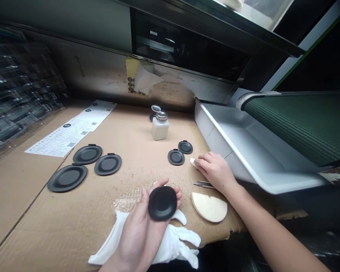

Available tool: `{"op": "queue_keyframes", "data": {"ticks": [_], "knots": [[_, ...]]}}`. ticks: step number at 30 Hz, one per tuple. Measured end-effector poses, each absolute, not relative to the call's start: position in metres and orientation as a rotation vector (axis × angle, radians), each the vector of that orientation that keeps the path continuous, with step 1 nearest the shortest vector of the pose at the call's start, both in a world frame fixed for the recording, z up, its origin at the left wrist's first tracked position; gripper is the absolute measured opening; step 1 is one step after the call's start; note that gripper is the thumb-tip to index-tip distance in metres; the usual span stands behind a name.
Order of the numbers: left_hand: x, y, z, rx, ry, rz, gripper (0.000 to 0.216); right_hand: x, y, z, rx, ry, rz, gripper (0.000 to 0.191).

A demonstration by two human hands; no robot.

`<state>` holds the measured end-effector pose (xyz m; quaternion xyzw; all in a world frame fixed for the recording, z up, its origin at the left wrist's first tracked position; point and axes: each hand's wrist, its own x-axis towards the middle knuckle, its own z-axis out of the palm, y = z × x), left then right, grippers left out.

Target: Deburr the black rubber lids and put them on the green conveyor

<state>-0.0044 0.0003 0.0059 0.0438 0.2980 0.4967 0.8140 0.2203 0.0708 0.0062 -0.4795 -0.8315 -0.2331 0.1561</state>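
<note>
My left hand [144,226], palm up, holds a black rounded dish-like plastic piece [162,203], thumb at its left edge and fingertips showing past its right side. My right hand [215,170] rests low over the cardboard, its fingers closed on a small white piece [192,162] that is mostly hidden. Just below that hand lies a pair of metal tweezers [204,184], partly under the wrist. Nearer to me is a cream half-round pad [209,207]. A white glove [170,245] lies beneath my left hand.
Similar black tabbed pieces lie left [68,178] and centre [176,156]. A pump bottle with a raised metal lid [160,128] stands behind. Printed label sheets [70,130] lie left, near blurred clear trays [17,83]. A white bin [229,151] and green conveyor belt [300,121] border the right.
</note>
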Motion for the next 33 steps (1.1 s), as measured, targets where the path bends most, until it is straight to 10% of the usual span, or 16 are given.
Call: {"op": "queue_keyframes", "data": {"ticks": [33], "knots": [[-0.008, -0.001, 0.003, -0.099, 0.473, 1.134, 0.03, 0.109, -0.012, 0.015, -1.376, -1.974, 0.054, 0.025]]}}
